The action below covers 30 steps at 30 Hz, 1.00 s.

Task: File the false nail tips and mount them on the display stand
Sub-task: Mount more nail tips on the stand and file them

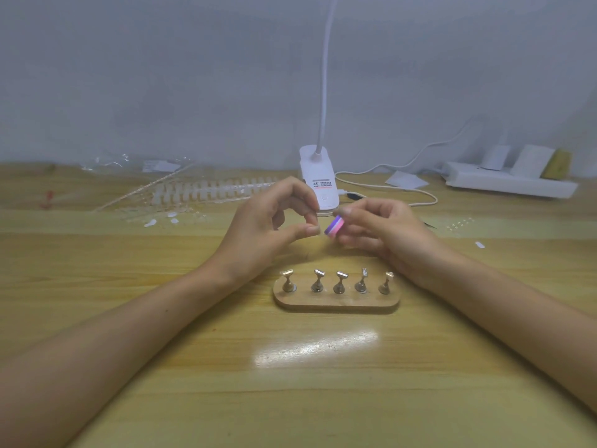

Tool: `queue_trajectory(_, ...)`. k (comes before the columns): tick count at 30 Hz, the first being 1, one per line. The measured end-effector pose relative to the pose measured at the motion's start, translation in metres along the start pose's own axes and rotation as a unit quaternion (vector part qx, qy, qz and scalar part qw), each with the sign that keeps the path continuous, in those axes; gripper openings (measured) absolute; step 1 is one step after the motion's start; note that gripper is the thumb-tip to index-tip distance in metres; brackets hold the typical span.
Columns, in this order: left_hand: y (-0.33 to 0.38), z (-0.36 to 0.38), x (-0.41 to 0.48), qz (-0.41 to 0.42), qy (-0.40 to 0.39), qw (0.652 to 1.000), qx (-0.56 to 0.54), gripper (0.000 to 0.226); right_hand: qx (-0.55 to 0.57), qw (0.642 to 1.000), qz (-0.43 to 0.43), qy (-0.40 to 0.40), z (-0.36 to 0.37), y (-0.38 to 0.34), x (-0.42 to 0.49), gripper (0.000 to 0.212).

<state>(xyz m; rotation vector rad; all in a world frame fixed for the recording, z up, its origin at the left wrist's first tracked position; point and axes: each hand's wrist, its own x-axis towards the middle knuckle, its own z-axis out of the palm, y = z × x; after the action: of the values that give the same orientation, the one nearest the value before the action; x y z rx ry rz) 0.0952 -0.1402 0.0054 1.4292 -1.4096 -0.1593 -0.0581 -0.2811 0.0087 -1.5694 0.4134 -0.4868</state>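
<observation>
My left hand pinches a small clear nail tip between thumb and fingers; the tip is barely visible. My right hand grips a small pink and purple nail file block, its end touching the tip. Both hands hover above the table just behind the wooden display stand, which carries several metal pegs. Some right pegs seem to bear small clear tips, too blurred to be sure.
A white clip lamp with a gooseneck stands behind my hands, its cable trailing right. Strips of clear nail tips and loose tips lie at back left. A white power strip sits at back right.
</observation>
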Motion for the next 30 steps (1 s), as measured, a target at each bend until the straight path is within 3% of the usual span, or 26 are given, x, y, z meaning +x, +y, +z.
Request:
queue_trajectory(3,0.0001,-0.0001,0.0000,0.001,-0.002,1.000,-0.002,0.019,-0.049,0.997,0.018,-0.057,0.0019,-0.0007,-0.0011,0.018)
queue_trajectory(6,-0.0009,0.0005,-0.0001,-0.001,-0.001,1.000,-0.002,0.020,-0.008,1.000,0.002,-0.005,0.0005,-0.0008,-0.0004,0.013)
queue_trajectory(10,-0.0025,-0.0004,0.0000,-0.003,-0.002,1.000,-0.009,0.019,-0.046,0.997,0.016,-0.056,0.0023,-0.0002,-0.0015,0.015)
queue_trajectory(13,-0.0042,-0.0006,0.0005,-0.010,0.001,1.000,-0.027,0.021,-0.013,1.000,0.000,-0.012,-0.0005,0.0003,0.0003,0.022)
queue_trajectory(22,-0.0036,-0.0009,-0.0003,-0.006,0.002,1.000,-0.024,0.022,-0.041,0.996,0.019,-0.076,-0.0006,-0.0030,-0.0011,0.025)
queue_trajectory(26,-0.0028,-0.0007,0.0000,-0.006,-0.002,1.000,-0.026,0.021,0.018,0.999,-0.001,-0.032,-0.0032,-0.0013,-0.0001,0.028)
queue_trajectory(30,-0.0024,-0.0005,0.0001,-0.005,0.003,1.000,-0.019,0.021,-0.013,0.996,0.005,-0.087,-0.0017,0.0005,-0.0003,0.024)
